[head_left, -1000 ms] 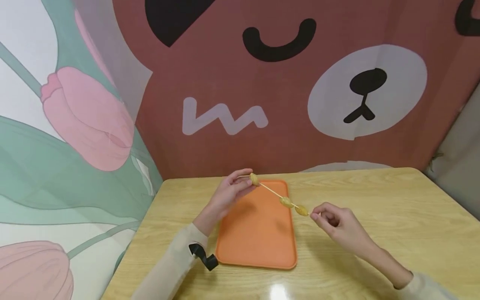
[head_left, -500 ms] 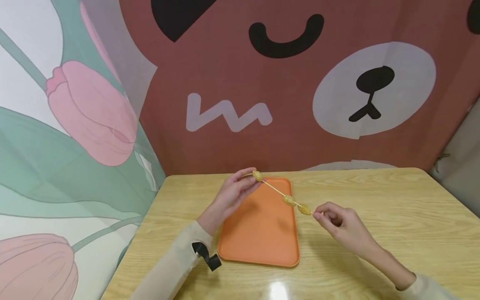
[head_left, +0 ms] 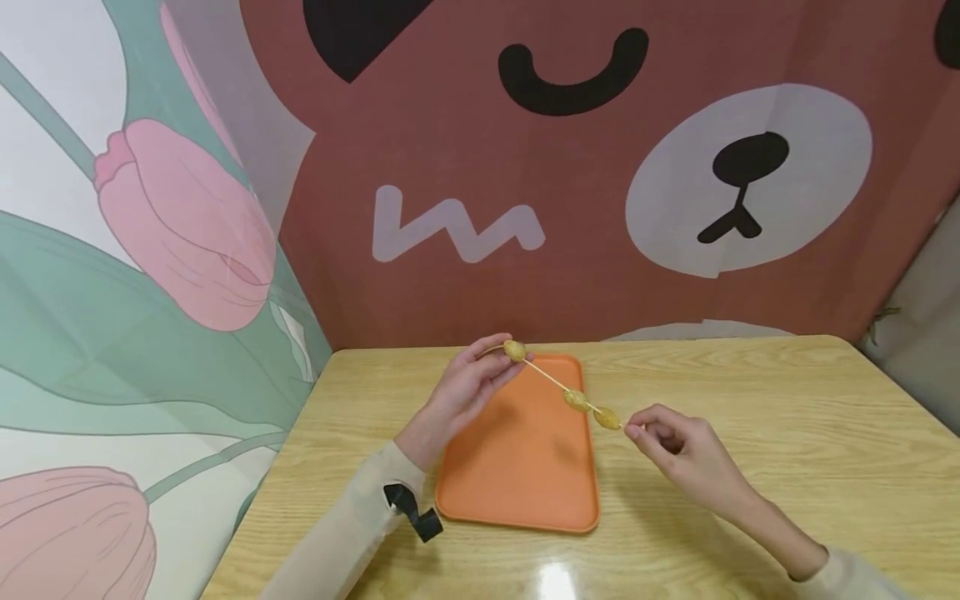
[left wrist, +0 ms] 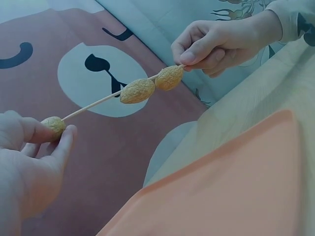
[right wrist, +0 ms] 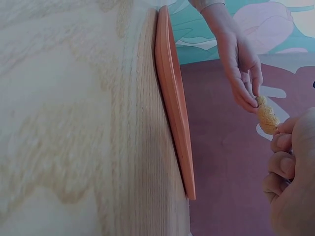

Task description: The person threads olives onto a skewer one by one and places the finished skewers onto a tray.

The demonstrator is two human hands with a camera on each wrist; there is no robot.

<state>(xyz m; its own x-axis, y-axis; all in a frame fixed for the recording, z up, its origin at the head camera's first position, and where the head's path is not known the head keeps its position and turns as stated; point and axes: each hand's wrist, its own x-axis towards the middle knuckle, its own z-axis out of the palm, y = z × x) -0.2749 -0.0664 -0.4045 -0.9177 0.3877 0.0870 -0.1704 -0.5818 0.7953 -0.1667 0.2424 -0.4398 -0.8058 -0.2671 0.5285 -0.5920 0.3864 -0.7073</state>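
Note:
A thin wooden skewer (head_left: 547,377) slants in the air over the orange tray (head_left: 517,492), its right end lower. Three oval, rough-skinned, yellow-brown pieces are on it. My left hand (head_left: 467,385) pinches the leftmost oval piece (left wrist: 55,126) between thumb and fingers, at the skewer's far end. A bare length of stick separates it from the middle piece (left wrist: 137,91) and the right piece (left wrist: 169,77), which sit close together. Just beyond the right piece, my right hand (head_left: 693,457) pinches the skewer's other end, its tip hidden by the fingers.
The tray lies flat on a light wooden table (head_left: 787,417), partly beneath my left hand. A cloth with a bear face (head_left: 450,308) hangs behind the table, and a tulip-patterned cloth (head_left: 187,242) on the left. A black strap (head_left: 412,510) dangles from my left sleeve.
The head view has shifted slightly. The leftmost piece has turned a little in my left fingers and looks rounder. Both hands keep their hold and stay nearly in place over the tray.

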